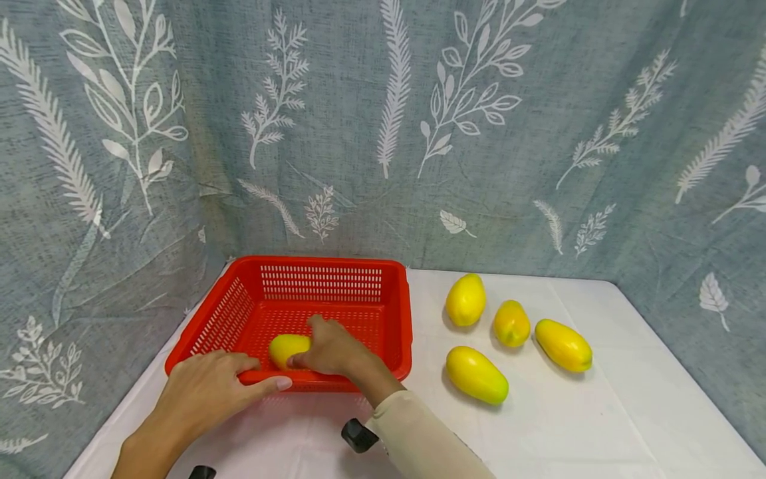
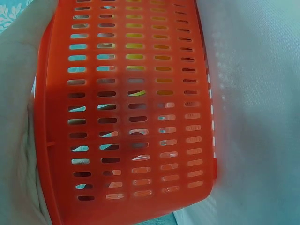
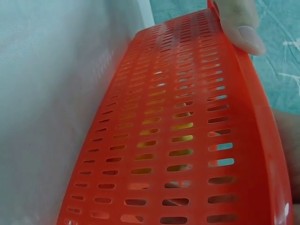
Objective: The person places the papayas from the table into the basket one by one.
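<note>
A red plastic basket point(image 1: 323, 263) with slotted walls stands on the left part of the table. My left hand point(image 1: 206, 392) grips its front rim near the left corner, thumb lying along the outside. Inside the basket, near the front wall, lies a yellow mango point(image 1: 288, 348). My right hand point(image 1: 335, 347) reaches over the front rim and holds the mango's right end between thumb and fingers; part of the fruit is hidden. Both wrist views look at the basket wall point(image 2: 122, 126), with yellow showing through the slots. The left thumb point(image 3: 241, 28) shows on the rim in the right wrist view.
Right of the basket, several more yellow mangoes lie on the white tablecloth point(image 1: 598, 426): one nearest the front point(image 1: 477, 376), one at the back point(image 1: 466, 301), others farther right point(image 1: 564, 345). Patterned grey-green curtains point(image 1: 371, 199) enclose the back and sides.
</note>
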The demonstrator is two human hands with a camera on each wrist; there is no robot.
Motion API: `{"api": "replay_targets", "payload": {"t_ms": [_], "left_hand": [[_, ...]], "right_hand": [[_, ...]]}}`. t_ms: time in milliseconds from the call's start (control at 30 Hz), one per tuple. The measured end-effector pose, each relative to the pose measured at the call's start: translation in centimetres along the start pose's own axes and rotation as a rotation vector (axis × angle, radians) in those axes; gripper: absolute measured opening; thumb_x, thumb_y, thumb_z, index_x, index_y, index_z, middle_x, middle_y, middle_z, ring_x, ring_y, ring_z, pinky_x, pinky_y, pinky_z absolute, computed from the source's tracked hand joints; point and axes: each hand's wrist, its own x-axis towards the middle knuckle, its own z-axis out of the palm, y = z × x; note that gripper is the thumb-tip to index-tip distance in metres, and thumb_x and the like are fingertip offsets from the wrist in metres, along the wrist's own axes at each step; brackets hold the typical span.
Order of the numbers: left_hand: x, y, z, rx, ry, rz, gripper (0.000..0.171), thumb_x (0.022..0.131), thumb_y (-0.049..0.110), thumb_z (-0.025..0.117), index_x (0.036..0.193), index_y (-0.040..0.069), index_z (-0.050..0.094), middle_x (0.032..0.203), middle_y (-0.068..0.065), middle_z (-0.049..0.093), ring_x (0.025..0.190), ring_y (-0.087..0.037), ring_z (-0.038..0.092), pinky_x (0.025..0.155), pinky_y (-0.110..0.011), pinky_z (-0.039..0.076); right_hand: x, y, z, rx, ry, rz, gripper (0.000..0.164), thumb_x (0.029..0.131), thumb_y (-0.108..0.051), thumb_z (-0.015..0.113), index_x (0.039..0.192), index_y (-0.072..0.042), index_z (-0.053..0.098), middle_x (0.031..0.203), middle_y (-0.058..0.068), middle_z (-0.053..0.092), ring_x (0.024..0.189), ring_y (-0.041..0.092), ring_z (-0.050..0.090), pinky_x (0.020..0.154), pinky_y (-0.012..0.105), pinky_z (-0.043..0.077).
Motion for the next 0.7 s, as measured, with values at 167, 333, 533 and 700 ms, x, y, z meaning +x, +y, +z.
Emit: {"api": "replay_targets", "payload": {"t_ms": [167, 333, 533, 700], "left_hand": [[0.0, 0.0, 0.1, 0.004, 0.016, 0.015, 0.078, 0.083, 0.085, 0.063, 0.111, 0.016, 0.084, 0.107, -0.007, 0.081, 0.105, -0.037, 0.073, 0.093, -0.065, 0.053], [0.1, 0.1, 0.0, 0.008, 0.021, 0.023, 0.077, 0.084, 0.085, 0.063, 0.110, 0.016, 0.084, 0.106, -0.007, 0.081, 0.104, -0.037, 0.073, 0.092, -0.065, 0.054], [0.1, 0.1, -0.2, 0.012, 0.016, 0.016, 0.079, 0.083, 0.085, 0.063, 0.110, 0.015, 0.084, 0.107, -0.009, 0.080, 0.105, -0.039, 0.072, 0.092, -0.065, 0.053], [0.1, 0.1, -0.3, 0.016, 0.009, 0.017, 0.077, 0.084, 0.086, 0.062, 0.110, 0.016, 0.084, 0.107, -0.007, 0.080, 0.106, -0.039, 0.072, 0.093, -0.066, 0.052]], "right_hand": [[-0.2, 0.2, -0.1, 0.054, 0.033, -0.015, 0.079, 0.090, -0.041, 0.085, 0.156, -0.014, 0.050, 0.139, 0.003, 0.064, 0.125, 0.020, 0.060, 0.110, 0.046, 0.053], [-0.4, 0.3, -0.4, 0.116, 0.067, -0.042, 0.074, 0.092, -0.038, 0.084, 0.154, -0.014, 0.052, 0.150, 0.006, 0.059, 0.131, 0.023, 0.058, 0.112, 0.048, 0.052], [-0.6, 1.0, -0.8, 0.187, 0.095, -0.089, 0.069, 0.093, -0.036, 0.082, 0.151, -0.011, 0.055, 0.147, 0.010, 0.061, 0.123, 0.023, 0.061, 0.106, 0.047, 0.055], [-0.8, 1.5, -1.2, 0.236, 0.106, -0.114, 0.066, 0.094, -0.036, 0.081, 0.150, -0.011, 0.055, 0.147, 0.011, 0.061, 0.125, 0.026, 0.062, 0.105, 0.048, 0.055]]}}
